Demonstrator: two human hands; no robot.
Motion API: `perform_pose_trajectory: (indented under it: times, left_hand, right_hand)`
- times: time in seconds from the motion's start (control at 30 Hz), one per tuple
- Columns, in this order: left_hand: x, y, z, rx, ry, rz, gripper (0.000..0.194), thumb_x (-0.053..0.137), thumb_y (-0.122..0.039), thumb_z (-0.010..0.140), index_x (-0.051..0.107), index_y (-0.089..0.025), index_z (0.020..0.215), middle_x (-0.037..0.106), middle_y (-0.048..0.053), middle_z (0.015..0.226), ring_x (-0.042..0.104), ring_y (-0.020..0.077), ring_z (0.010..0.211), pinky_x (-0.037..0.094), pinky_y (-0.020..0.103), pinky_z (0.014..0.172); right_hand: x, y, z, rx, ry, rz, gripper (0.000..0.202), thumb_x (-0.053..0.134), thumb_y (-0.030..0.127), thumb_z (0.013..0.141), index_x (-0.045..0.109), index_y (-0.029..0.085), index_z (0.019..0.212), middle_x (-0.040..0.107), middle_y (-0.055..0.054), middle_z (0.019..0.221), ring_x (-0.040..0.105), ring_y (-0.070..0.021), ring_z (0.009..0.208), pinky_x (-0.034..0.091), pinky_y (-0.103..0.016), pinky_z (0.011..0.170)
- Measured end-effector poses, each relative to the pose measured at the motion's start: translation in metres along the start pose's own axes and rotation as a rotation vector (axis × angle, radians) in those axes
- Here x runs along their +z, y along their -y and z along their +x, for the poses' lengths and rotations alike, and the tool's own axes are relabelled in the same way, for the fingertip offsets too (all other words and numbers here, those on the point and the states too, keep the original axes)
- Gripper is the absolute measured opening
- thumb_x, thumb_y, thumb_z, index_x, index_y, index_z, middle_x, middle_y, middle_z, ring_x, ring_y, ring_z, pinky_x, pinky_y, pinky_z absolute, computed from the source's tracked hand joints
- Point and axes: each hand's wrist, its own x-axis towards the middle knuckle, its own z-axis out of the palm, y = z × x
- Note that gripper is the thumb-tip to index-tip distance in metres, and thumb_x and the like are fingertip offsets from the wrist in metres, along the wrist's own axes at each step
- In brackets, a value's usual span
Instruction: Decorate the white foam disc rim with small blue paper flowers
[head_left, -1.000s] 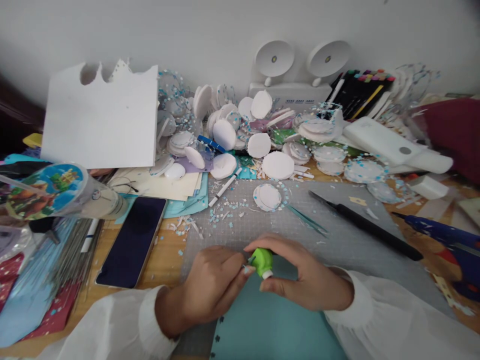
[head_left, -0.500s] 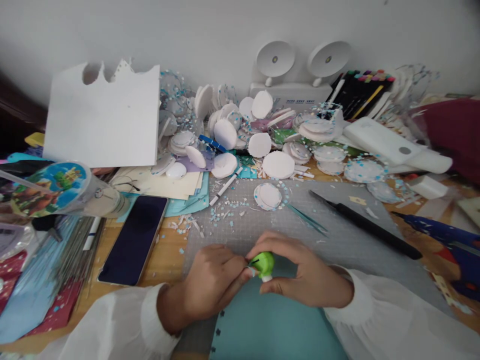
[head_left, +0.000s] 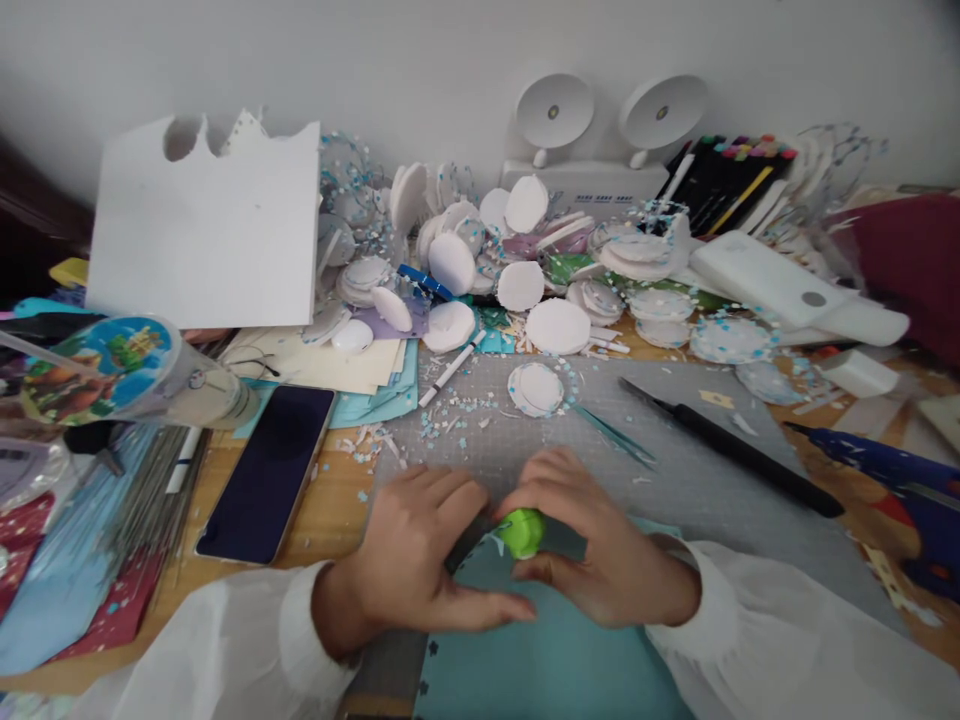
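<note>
A small bright green craft punch (head_left: 523,533) is gripped between the thumb and fingers of my right hand (head_left: 592,545). At its left side a bit of light blue paper sticks out of the slot. My left hand (head_left: 427,550) is just left of the punch, thumb and fingers spread apart, with nothing in it. Beneath both hands lies a teal sheet of paper (head_left: 555,660), small shapes cut along its left edge. The sheet rests on a grey cutting mat (head_left: 712,480).
Tweezers (head_left: 615,437), a black-handled craft knife (head_left: 750,455) and a white disc (head_left: 535,389) lie on the mat. A phone (head_left: 270,475) and a tilted drink cup (head_left: 150,375) are at left. White discs (head_left: 559,326) pile up behind; a blue glue gun (head_left: 885,480) is at right.
My left hand has let go at the punch's slot, its fingers opening and moving slightly left, thumb outstretched. The punch has turned a little in my right hand.
</note>
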Motion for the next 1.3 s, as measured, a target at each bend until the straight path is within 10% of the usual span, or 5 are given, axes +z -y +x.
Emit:
perform_pose_trajectory:
  times: [0.43,0.7,0.97,1.3]
  left_hand:
    - [0.005,0.004,-0.002,0.145,-0.015,0.030,0.041,0.053,-0.056,0.086,0.047,-0.018,0.069,0.052,-0.001,0.057,0.047,0.0153,0.050,0.027,0.031,0.049]
    - [0.000,0.006,0.002,0.035,0.048,0.032,0.055,0.031,-0.067,0.090,0.047,-0.019,0.069,0.056,0.002,0.062,0.050,0.0165,0.055,0.032,0.030,0.052]
    - [-0.001,0.010,-0.002,0.032,0.082,0.086,0.028,0.036,-0.025,0.097,0.051,-0.018,0.074,0.057,0.002,0.064,0.050,0.0165,0.055,0.035,0.030,0.054]
    - [0.000,0.010,0.000,0.060,-0.007,0.151,0.031,0.034,-0.017,0.096,0.047,-0.018,0.069,0.054,0.001,0.059,0.046,0.0156,0.050,0.033,0.029,0.051]
  right_hand:
    - [0.012,-0.003,-0.001,-0.054,0.009,-0.056,0.005,0.058,0.021,0.083,0.055,0.018,0.086,0.050,0.000,0.075,0.047,-0.0166,0.074,0.034,-0.041,0.083]
    - [0.007,-0.005,0.003,-0.003,-0.019,-0.042,0.016,0.061,0.034,0.087,0.058,0.019,0.089,0.053,-0.001,0.078,0.047,-0.0179,0.077,0.036,-0.036,0.076]
    - [0.006,-0.006,0.000,0.065,-0.026,0.031,0.033,0.061,0.049,0.085,0.061,0.019,0.099,0.055,-0.004,0.083,0.050,-0.0195,0.082,0.039,-0.035,0.076]
    - [-0.005,-0.010,-0.001,0.085,-0.022,0.031,0.034,0.062,0.047,0.085,0.061,0.017,0.102,0.059,-0.005,0.085,0.053,-0.0191,0.082,0.042,-0.035,0.076]
